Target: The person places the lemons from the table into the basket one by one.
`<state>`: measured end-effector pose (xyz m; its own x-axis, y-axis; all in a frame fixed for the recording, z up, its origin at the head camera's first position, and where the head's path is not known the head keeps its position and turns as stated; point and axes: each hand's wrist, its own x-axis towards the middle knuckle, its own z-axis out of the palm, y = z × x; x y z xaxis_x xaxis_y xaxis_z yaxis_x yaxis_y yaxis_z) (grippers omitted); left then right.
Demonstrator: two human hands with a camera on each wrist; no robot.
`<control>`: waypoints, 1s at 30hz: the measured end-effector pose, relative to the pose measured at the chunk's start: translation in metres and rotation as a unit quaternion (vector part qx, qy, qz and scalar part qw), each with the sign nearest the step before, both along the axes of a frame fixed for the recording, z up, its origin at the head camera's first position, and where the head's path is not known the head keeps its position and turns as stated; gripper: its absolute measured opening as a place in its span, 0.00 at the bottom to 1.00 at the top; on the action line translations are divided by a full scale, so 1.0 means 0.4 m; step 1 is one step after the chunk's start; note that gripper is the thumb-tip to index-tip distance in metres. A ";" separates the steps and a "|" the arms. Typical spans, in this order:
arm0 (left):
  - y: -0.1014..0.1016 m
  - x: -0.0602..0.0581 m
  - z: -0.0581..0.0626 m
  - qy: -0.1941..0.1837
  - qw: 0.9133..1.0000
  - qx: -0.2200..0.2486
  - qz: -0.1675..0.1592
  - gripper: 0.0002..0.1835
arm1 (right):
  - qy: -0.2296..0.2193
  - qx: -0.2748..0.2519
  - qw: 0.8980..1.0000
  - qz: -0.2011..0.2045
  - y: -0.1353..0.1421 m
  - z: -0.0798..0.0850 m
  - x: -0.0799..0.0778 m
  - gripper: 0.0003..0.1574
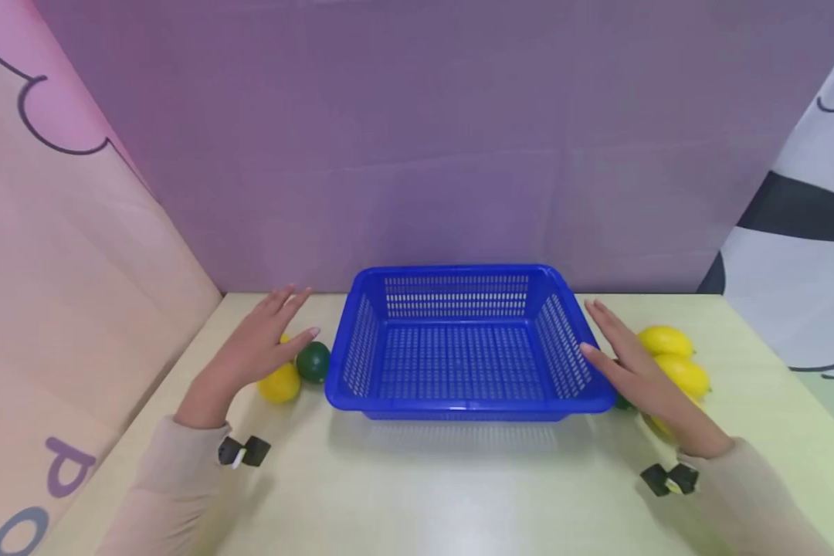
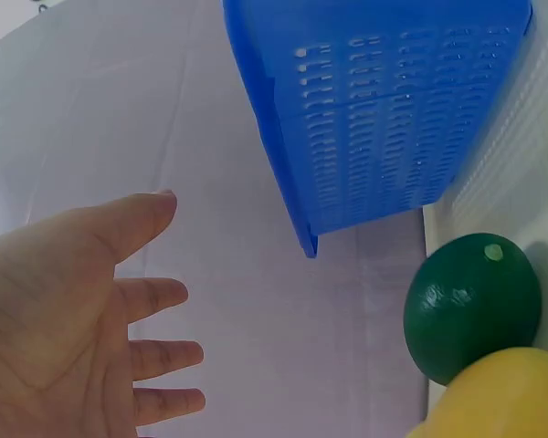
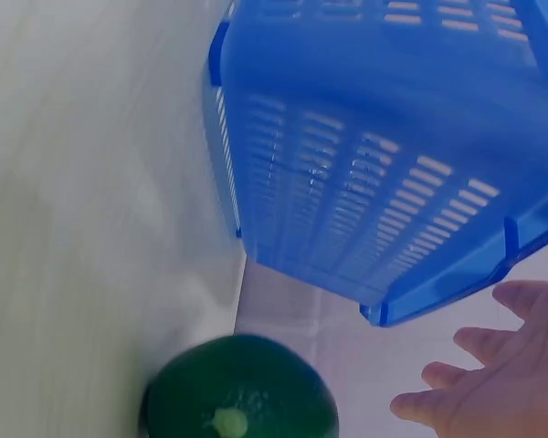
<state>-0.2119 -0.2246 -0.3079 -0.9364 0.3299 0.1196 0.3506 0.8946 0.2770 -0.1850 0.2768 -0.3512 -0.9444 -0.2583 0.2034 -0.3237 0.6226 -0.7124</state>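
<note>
A blue plastic basket (image 1: 459, 363) with slotted walls stands upright on the table, and no fruit shows inside it. To its left hovers my left hand (image 1: 260, 340), fingers straight and spread, holding nothing. Below that hand lie a dark green fruit (image 1: 313, 362), probably a lime, and yellow lemons (image 1: 279, 384), partly covered by the hand. My right hand (image 1: 628, 363) is stretched out by the basket's right rim; whether it touches the rim I cannot tell. Another green fruit (image 3: 242, 392) lies beneath it, mostly hidden in the head view.
Several lemons (image 1: 681, 376) lie right of my right hand. The pale table (image 1: 445, 486) extends in front of the basket. A purple cloth (image 1: 445, 139) hangs behind, with printed cloths at the left (image 1: 62, 270) and right (image 1: 799, 286).
</note>
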 end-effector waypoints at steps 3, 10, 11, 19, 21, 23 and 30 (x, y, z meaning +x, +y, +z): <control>-0.010 -0.001 -0.007 0.000 1.000 0.003 0.005 0.38 | -0.015 -0.014 1.000 -0.008 -0.006 0.003 -0.003 0.43; -0.028 -0.005 -0.025 -0.018 1.000 0.007 0.010 0.39 | -0.051 -0.022 0.998 -0.033 -0.017 0.002 -0.009 0.49; -0.030 -0.006 -0.027 -0.022 1.000 0.010 0.013 0.39 | -0.057 -0.027 0.997 -0.035 -0.019 0.002 -0.010 0.49; -0.064 -0.020 -0.049 -0.059 0.997 0.049 0.022 0.39 | -0.097 -0.060 0.993 -0.031 -0.035 -0.002 -0.011 0.50; -0.075 -0.025 -0.056 -0.070 0.996 0.060 0.021 0.38 | -0.115 -0.072 0.990 -0.044 -0.038 -0.001 -0.009 0.51; -0.086 -0.031 -0.061 -0.081 0.994 0.069 0.018 0.38 | -0.128 -0.093 0.986 -0.052 -0.040 0.001 -0.010 0.51; -0.119 -0.043 -0.073 -0.081 0.992 0.099 -0.017 0.31 | -0.196 -0.192 0.959 -0.065 -0.054 -0.001 -0.014 0.48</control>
